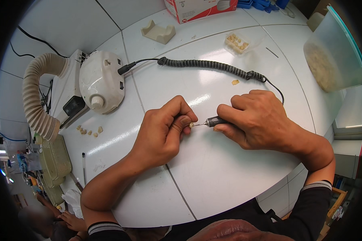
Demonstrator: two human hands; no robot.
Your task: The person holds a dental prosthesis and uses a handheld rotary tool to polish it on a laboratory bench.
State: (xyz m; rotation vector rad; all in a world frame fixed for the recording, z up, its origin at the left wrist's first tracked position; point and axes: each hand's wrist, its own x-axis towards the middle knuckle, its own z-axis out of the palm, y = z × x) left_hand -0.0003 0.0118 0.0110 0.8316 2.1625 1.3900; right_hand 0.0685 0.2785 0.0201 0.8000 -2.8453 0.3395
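Note:
My left hand (161, 130) pinches a small cream-coloured piece (192, 125), tooth-like in look, between thumb and fingertips. A dark rotary handpiece (216, 121) is gripped in my right hand (258, 119), and its thin metal bit (200, 124) points left, with the tip at the piece. I cannot tell whether the bit touches it. From behind the right hand a coiled black cord (207, 64) runs to the white control unit (102, 80) with a knob. One loose yellowish fragment (235, 82) lies beyond the right hand.
Several cream bits (95, 134) and a pen (84, 168) lie left on the white table (213, 172). A ribbed hose (36, 92) bends beside the unit. Farther back are a small tray of pieces (237, 43) and a clear bin (336, 56). Another person's hand (72, 220) shows lower left.

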